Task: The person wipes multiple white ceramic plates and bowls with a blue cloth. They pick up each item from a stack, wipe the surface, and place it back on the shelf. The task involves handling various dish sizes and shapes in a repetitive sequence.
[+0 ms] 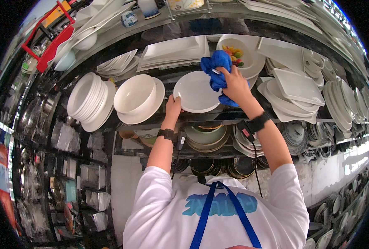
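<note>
A round white plate (197, 93) lies face up at the shelf's front edge. My left hand (174, 108) grips its left rim, thumb on top, with the fingers partly hidden beneath. Bunched blue cloth (217, 70) is held in my right hand (234, 82), over the plate's upper right part; part of the cloth hangs below the hand. Just behind the cloth, a white dish (250, 62) holds small colourful fruit-like pieces (234, 56). Left of the plate, a white bowl (134, 95) rests on a wider plate.
Stacked white bowls (86, 98) stand to the left, rectangular white plates (173, 51) behind. Piled white plates (296, 90) are on the right. Greenish dishes (206, 138) sit on the shelf below. The black shelf above (178, 29) overhangs the back dishes. Cables hang from both wrist straps.
</note>
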`<state>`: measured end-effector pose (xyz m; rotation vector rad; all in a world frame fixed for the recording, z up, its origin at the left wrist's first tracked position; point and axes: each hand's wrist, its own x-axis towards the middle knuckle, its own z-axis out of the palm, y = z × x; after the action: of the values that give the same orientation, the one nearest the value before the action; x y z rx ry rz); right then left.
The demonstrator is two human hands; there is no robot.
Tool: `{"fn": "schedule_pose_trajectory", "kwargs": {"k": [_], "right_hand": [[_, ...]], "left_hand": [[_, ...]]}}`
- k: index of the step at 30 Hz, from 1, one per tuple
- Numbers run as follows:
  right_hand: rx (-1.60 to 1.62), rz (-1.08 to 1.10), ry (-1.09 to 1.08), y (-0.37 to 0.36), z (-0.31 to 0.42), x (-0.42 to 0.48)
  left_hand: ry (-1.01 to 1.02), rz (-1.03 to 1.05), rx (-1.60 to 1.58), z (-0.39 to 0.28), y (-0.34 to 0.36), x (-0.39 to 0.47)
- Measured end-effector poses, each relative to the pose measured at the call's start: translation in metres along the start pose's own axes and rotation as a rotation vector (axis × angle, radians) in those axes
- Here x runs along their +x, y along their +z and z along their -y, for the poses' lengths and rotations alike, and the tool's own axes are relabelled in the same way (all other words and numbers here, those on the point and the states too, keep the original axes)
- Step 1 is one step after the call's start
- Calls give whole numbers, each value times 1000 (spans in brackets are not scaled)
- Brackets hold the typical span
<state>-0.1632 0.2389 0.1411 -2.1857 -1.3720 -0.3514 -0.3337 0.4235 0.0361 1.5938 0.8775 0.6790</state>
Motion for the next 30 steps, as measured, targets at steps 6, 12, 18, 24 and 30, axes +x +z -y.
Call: {"fn": "schedule_pose_trajectory", "kwargs": {"k": [6, 12, 18, 24, 30], "right_hand": [[116, 58, -12, -6, 16, -14], [200, 46, -66, 8, 64, 12], [354, 62, -108, 46, 136, 50], [488, 73, -180, 81, 205, 102], [-146, 200, -627, 122, 248, 133]], "left_hand": [[7, -120, 232, -8, -21, 6], [223, 23, 388, -51, -87, -21], [484, -453, 326, -51, -205, -9], [434, -423, 356, -7, -265, 38], [129, -176, 256, -1, -262, 65]]}}
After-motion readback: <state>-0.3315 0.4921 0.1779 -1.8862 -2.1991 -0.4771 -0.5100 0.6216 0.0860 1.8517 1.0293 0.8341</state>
